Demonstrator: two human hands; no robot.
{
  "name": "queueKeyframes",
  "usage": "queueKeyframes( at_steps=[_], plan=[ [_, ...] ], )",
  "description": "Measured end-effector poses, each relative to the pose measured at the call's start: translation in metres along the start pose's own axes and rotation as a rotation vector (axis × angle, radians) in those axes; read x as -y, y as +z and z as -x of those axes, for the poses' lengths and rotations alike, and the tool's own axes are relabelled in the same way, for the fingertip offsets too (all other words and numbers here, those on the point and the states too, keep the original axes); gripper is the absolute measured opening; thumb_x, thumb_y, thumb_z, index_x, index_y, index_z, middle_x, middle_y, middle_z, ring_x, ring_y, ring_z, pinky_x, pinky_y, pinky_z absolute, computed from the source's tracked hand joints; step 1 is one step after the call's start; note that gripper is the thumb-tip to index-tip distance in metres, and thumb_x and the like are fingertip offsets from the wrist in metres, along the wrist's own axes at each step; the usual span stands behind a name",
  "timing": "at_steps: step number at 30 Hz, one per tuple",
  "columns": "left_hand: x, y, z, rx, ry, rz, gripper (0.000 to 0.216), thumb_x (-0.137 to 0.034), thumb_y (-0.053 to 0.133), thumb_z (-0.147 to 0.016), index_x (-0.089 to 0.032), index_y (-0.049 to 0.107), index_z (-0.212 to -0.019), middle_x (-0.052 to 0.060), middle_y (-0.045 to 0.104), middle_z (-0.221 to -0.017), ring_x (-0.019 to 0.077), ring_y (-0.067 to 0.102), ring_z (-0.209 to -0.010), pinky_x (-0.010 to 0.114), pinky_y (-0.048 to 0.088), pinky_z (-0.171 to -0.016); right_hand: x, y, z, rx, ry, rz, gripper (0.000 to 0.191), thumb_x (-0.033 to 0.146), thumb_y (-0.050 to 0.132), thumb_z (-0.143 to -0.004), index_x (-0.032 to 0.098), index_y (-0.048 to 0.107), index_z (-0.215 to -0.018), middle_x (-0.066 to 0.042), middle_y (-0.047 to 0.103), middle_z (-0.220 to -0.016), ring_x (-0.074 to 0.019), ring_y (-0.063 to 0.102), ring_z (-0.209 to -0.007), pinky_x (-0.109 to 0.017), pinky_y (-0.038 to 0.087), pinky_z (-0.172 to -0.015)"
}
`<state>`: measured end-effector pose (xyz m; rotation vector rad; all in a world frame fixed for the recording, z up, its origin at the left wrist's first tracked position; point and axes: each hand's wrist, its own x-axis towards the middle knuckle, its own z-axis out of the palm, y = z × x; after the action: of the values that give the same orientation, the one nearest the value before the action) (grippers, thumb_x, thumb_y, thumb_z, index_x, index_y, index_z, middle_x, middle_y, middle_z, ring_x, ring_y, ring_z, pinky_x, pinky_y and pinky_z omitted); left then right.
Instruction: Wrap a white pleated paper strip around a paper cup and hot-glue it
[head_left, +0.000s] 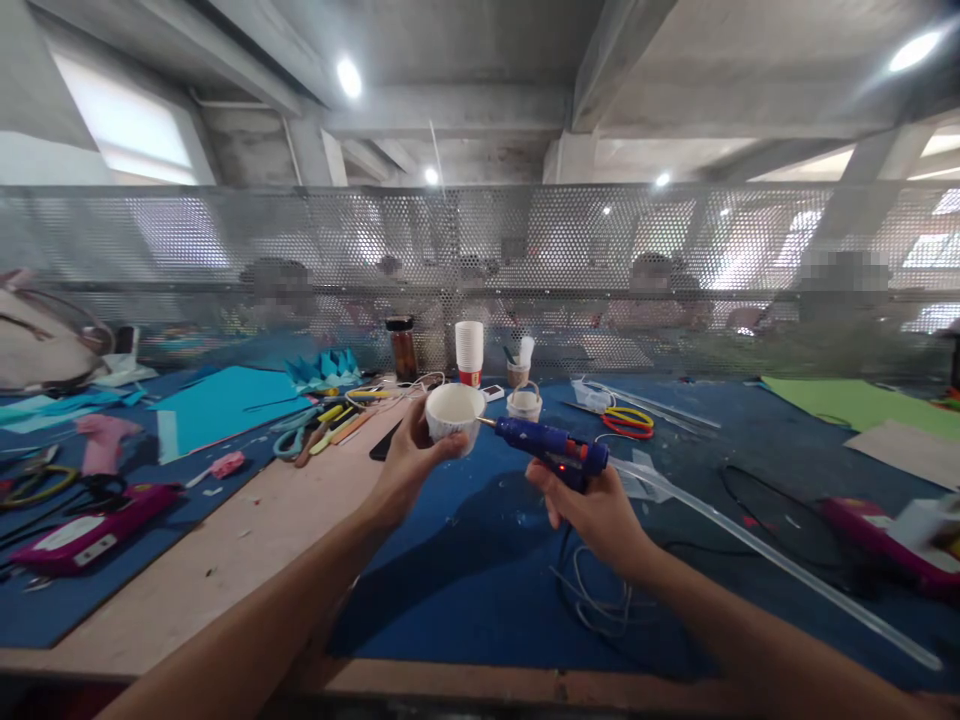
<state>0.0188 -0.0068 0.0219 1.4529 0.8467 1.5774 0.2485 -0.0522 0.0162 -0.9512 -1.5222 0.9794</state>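
My left hand (pixel 414 447) is wrapped round a white paper cup (pixel 454 408), raised above the blue mat with its opening tilted toward me. In my right hand (pixel 589 500) is a blue glue gun (pixel 551 447), its nozzle pointing left at the cup's side; whether the tip touches the cup I cannot tell. A long clear glue stick (pixel 772 560) sticks out of the gun's back end toward the lower right. Just behind the gun stands a small white cup with a handle (pixel 524 404). Loose pale cord (pixel 604 600) lies below my right hand.
A stack of paper cups (pixel 469 350) and a brown jar (pixel 402 348) stand near the perforated metal screen (pixel 510 230). Red-yellow scissors (pixel 628 422) lie to the right, blue-handled scissors (pixel 291 440) to the left. Purple power strips (pixel 97 530) sit at both sides. People are behind the screen.
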Motion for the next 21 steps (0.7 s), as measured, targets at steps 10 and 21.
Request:
queueKeyframes(
  at_steps=[10, 21],
  plan=[
    [-0.0012, 0.0001, -0.0006, -0.011, 0.032, -0.021, 0.068, -0.031, 0.087, -0.07, -0.024, 0.057, -0.131, 0.008, 0.064, -0.13, 0.0262, 0.059, -0.12, 0.034, 0.049, -0.095, -0.0061, -0.0023, 0.0014, 0.001, -0.037, 0.155, 0.04, 0.056, 0.067, -0.089, 0.019, 0.061, -0.076, 0.006, 0.049, -0.05, -0.0104, 0.048, -0.045, -0.024, 0.04, -0.045],
    [-0.0021, -0.0004, -0.0016, -0.035, 0.037, -0.051, 0.076, -0.031, 0.089, -0.066, -0.024, 0.055, -0.134, 0.01, 0.062, -0.137, 0.0296, 0.057, -0.128, 0.041, 0.047, -0.105, -0.005, -0.002, 0.0003, -0.001, -0.022, 0.16, 0.041, 0.057, 0.065, -0.089, 0.02, 0.059, -0.073, 0.006, 0.046, -0.049, -0.0104, 0.045, -0.044, -0.024, 0.039, -0.043]
  ],
)
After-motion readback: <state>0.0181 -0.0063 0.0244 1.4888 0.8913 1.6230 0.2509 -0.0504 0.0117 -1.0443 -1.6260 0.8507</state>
